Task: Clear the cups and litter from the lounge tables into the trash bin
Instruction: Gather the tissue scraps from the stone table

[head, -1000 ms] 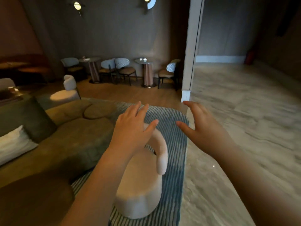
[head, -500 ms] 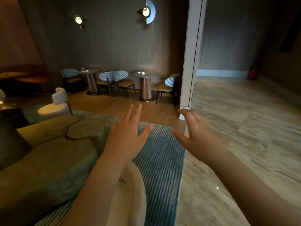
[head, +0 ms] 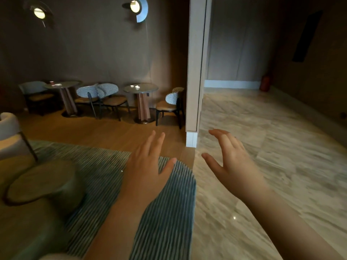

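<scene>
While the left hand [head: 148, 169] and right hand [head: 232, 162] hang spread and empty, one above the striped rug [head: 105, 166], the other above the marble floor [head: 262, 128], a red cup [head: 51, 83] stands on the far left worktop [head: 73, 84]; pale litter [head: 136, 87] lies on the next worktop [head: 150, 89] rightward.

No text I can read anywhere on my feed. The red cup [head: 51, 83] on the left worktop [head: 69, 84] is too small and blurry to show any print, and so is the white litter [head: 135, 86] on the right worktop [head: 148, 89].
</scene>
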{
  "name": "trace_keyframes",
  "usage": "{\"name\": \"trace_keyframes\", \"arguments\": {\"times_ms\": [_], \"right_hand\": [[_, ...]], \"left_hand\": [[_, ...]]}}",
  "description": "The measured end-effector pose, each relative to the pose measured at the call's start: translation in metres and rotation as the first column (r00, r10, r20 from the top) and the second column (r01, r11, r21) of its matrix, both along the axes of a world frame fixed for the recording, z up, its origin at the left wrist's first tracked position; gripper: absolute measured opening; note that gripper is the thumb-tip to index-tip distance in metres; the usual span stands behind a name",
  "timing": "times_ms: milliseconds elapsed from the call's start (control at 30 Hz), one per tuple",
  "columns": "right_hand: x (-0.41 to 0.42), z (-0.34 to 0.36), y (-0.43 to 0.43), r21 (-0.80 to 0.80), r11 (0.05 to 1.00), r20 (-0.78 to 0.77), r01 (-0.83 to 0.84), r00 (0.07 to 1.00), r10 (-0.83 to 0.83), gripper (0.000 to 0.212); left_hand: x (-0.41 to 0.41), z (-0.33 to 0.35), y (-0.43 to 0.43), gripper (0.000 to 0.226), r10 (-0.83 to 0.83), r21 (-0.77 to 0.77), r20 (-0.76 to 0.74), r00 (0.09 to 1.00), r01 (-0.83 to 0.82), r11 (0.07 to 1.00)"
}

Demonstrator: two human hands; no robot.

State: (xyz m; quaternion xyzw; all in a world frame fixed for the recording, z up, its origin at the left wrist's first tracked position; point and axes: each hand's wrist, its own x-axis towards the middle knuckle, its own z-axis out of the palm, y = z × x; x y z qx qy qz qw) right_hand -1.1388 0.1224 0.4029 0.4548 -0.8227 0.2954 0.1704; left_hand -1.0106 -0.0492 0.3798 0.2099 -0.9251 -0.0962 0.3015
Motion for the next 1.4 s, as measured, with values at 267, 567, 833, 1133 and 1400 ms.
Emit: {"name": "trace_keyframes", "arguments": {"times_ms": [267,567,833,1133,1400], "right_hand": [[-0.184,-0.039,-0.128,0.008,0.999,0.104,-0.044,0.994,0.043,0.06],[-0.338,-0.047,-0.32,-0.02,0.972,0.237,-0.233,0.944,0.231,0.063],[-0.419,-0.061,-0.475,-0.007,0.927,0.207,-0.374,0.907,0.367,0.061],[-0.535,-0.058,-0.651,-0.055,0.938,0.199,-0.342,0.917,0.346,0.058],[-0.647,-0.066,-0.749,-0.038,0.962,0.213,-0.272,0.938,0.273,0.059]], "left_hand": [[-0.158,-0.019,-0.122,0.068,0.066,0.07,0.075,0.995,-0.072,0.995],[-0.267,-0.018,-0.261,0.064,0.237,0.106,0.134,0.962,-0.252,0.962],[-0.35,-0.029,-0.392,0.065,0.315,0.128,0.139,0.939,-0.332,0.935],[-0.483,-0.042,-0.569,0.062,0.323,0.16,0.054,0.945,-0.328,0.931],[-0.612,-0.038,-0.687,0.065,0.239,0.153,0.098,0.966,-0.252,0.955]]}}
